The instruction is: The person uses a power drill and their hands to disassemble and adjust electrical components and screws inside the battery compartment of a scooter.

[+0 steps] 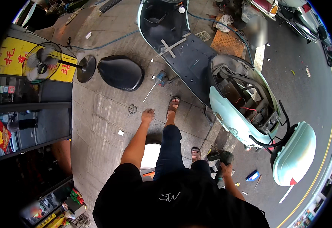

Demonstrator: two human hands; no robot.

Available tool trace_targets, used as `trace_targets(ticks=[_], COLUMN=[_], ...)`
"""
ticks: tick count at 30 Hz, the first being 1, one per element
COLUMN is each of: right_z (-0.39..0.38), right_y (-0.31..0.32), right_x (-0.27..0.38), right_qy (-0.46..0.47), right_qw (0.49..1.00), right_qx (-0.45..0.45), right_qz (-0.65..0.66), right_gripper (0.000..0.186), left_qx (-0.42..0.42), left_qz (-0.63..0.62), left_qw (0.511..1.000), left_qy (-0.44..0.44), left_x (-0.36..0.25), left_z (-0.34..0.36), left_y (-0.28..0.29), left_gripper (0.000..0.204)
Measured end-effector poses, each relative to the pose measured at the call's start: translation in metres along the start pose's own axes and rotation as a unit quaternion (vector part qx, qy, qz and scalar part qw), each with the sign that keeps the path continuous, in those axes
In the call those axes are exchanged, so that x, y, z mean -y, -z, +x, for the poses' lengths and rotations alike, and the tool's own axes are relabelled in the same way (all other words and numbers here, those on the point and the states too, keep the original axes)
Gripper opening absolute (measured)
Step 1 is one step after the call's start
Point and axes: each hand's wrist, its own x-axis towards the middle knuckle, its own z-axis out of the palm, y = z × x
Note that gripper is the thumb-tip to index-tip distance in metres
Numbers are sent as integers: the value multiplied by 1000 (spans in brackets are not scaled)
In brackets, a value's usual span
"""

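Observation:
My left hand (147,115) hangs above the pavement with its fingers curled; whether it holds anything small is too small to tell. Near it lie scissors (132,110) and a blue drill with a long bit (159,79). My right hand (226,168) grips a dark green power tool (226,157) low beside my foot. Ahead and to the right stands a mint scooter (223,110) with its seat off, the inside exposed with wires. Its mint top box (293,152) is at the rear. A detached black seat (120,72) rests on the pavement to the left.
A standing fan (85,68) is at the left by the yellow-signed storefront (8,76). A blue hose (109,44) crosses the pavement. A rusty board (226,45) lies beyond the scooter. A blue bottle (252,175) lies right of me near the road (298,91), where more scooters are parked.

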Motion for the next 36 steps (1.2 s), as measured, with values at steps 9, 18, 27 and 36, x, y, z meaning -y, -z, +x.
trace_targets(ticks=[9,18,27,36], right_z=[-41,-21,1,22], right_y=[-101,-196,-203,-204], right_x=[107,184,158,186], right_qy=[-187,-217,-235,-266], right_qw=[971,950,962,938], right_qx=[-20,24,13,5], right_qz=[146,222,140,221], right_gripper=[28,25,20,18], left_qx=[81,-105,-11,173], left_qz=[307,412,502,-18], left_qw=[927,869,803,985], left_qy=[-200,-254,-321,-10], left_x=[-169,-228,-226,-226], left_z=[260,351,387,373], left_y=[-181,-290,-284,-272], left_gripper=[41,74,30,13])
